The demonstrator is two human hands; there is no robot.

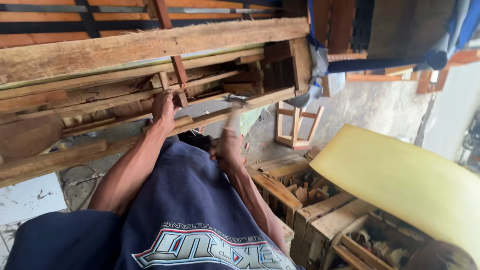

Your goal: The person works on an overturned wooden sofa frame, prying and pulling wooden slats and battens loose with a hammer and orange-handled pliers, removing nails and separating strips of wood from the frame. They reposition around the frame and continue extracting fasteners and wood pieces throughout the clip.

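Observation:
A rough wooden frame (pixel 150 47) of planks and slats stretches across the upper left of the view. My left hand (pixel 164 106) rests against one of its inner slats, beside a reddish upright strip (pixel 176 65), fingers pressed on the wood. My right hand (pixel 226 146) is closed around the handle of a hammer (pixel 236 107), which is motion-blurred; its metal head is up near the frame's lower rail. My dark blue shirt (pixel 190 210) fills the lower middle.
A thick yellow foam slab (pixel 400 180) leans at the right. A small wooden stool frame (pixel 296 126) stands on the concrete floor behind. Wooden crates (pixel 320 210) with offcuts lie lower right. Blue fabric and a dark tube (pixel 380 64) hang at the upper right.

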